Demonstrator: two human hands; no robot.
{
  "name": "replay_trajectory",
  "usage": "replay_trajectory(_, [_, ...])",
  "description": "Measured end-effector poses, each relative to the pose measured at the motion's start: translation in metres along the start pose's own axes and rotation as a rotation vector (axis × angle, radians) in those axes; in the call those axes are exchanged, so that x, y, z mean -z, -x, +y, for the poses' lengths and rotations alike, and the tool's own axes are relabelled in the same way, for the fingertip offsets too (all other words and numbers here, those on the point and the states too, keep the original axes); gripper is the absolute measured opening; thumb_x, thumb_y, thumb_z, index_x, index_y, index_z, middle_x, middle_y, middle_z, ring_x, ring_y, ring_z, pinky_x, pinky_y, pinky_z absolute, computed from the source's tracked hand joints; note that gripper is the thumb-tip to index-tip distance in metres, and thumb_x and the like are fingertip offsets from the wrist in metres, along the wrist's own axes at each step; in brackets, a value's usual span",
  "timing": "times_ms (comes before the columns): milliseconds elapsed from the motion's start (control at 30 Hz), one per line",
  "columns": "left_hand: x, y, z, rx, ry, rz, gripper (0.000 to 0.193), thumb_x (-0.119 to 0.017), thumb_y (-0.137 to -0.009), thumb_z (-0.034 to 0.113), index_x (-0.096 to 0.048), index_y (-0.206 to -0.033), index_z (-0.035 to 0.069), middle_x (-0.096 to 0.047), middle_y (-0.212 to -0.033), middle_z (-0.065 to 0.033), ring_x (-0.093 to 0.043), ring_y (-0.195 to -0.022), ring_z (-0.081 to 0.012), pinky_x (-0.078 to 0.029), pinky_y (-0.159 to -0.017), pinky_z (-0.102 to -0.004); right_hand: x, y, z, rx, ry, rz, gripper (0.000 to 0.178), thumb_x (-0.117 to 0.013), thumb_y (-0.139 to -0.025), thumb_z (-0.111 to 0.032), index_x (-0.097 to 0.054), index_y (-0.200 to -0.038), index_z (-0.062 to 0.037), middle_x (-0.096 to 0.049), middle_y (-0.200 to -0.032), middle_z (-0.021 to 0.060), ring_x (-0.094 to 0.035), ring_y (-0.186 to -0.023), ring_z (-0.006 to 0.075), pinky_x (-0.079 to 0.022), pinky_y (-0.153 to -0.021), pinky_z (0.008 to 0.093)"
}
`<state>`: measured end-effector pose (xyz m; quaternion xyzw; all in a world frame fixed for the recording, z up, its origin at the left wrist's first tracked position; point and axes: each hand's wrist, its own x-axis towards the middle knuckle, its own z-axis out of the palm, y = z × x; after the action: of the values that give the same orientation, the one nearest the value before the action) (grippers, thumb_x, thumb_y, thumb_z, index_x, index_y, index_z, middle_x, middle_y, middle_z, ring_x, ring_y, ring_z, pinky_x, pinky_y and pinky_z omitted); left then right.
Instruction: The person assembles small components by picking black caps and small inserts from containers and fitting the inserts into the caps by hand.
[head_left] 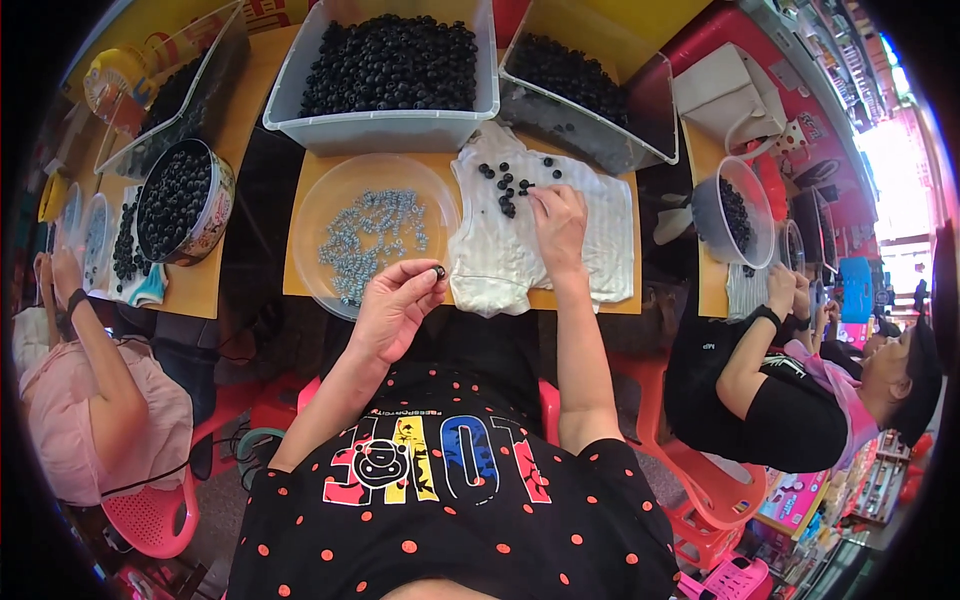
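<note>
My left hand is closed in a pinch on a small round black bead-like piece, held in front of the clear round tray. Inside that tray lie many small light-blue pieces. To the right a folded white cloth is spread on the table, with several loose black bead-like pieces on it. My right hand reaches over the cloth, thumb and finger pressed together right at these pieces. Whatever sits between those fingertips is too small to make out.
Beyond the tray stands a grey bin heaped with black pieces; a clear bin of them is to its right. People sit at tables on both sides, with a round tin at left and a clear tub at right.
</note>
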<state>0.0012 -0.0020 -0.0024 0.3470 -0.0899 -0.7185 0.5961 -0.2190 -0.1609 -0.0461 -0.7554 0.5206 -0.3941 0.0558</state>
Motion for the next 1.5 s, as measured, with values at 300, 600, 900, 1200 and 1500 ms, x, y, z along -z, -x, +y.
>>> replay_trajectory(300, [0.004, -0.001, 0.006, 0.012, -0.021, 0.009, 0.013, -0.061, -0.086, 0.002, -0.063, -0.099, 0.001, -0.066, -0.090, -0.0085, -0.064, -0.081, -0.0149, -0.053, -0.076, -0.0264, -0.009, -0.012, 0.009, 0.159, 0.100, -0.148, 0.017, -0.068, -0.073, -0.005, -0.070, -0.089, -0.0108, -0.060, -0.091, 0.0057, -0.056, -0.087, 0.0257, -0.045, -0.075, 0.0349])
replay_trajectory(600, [-0.012, -0.018, 0.019, -0.004, -0.014, -0.038, 0.015, -0.061, -0.086, 0.002, -0.063, -0.101, 0.001, -0.065, -0.091, -0.0071, -0.064, -0.082, -0.0153, -0.052, -0.077, -0.0269, 0.029, 0.025, -0.066, -0.605, -1.189, -0.174, 0.014, -0.061, -0.082, 0.004, -0.065, -0.096, 0.0031, -0.064, -0.089, 0.0039, -0.058, -0.080, 0.0066, -0.044, -0.073, 0.0182])
replay_trajectory(900, [-0.015, -0.017, 0.015, 0.010, 0.000, -0.081, 0.018, -0.060, -0.087, 0.002, -0.062, -0.104, 0.001, -0.065, -0.092, -0.0065, -0.064, -0.082, -0.0143, -0.053, -0.077, -0.0266, 0.040, 0.036, -0.120, -0.585, -1.252, -0.226, 0.019, -0.063, -0.081, 0.007, -0.064, -0.100, 0.0035, -0.064, -0.093, 0.0048, -0.059, -0.086, 0.0079, -0.046, -0.077, 0.0191])
replay_trajectory(1200, [-0.010, -0.013, 0.014, -0.016, -0.001, -0.094, 0.015, -0.063, -0.086, 0.005, -0.063, -0.101, 0.002, -0.064, -0.092, -0.0042, -0.062, -0.081, -0.0124, -0.052, -0.077, -0.0265, 0.037, 0.040, -0.134, -0.329, -0.940, -0.240, 0.013, -0.067, -0.078, 0.005, -0.065, -0.091, 0.0032, -0.065, -0.087, 0.0057, -0.056, -0.072, 0.0079, -0.047, -0.069, 0.0206])
replay_trajectory(1500, [-0.008, -0.010, 0.014, -0.040, -0.066, -0.112, 0.018, -0.063, -0.086, 0.005, -0.063, -0.104, 0.002, -0.064, -0.091, -0.0039, -0.062, -0.081, -0.0114, -0.051, -0.078, -0.0265, 0.037, 0.049, -0.135, -0.257, -0.812, -0.239, 0.012, -0.071, -0.075, 0.003, -0.067, -0.086, 0.0007, -0.066, -0.088, 0.0070, -0.059, -0.072, 0.0097, -0.047, -0.066, 0.0214])
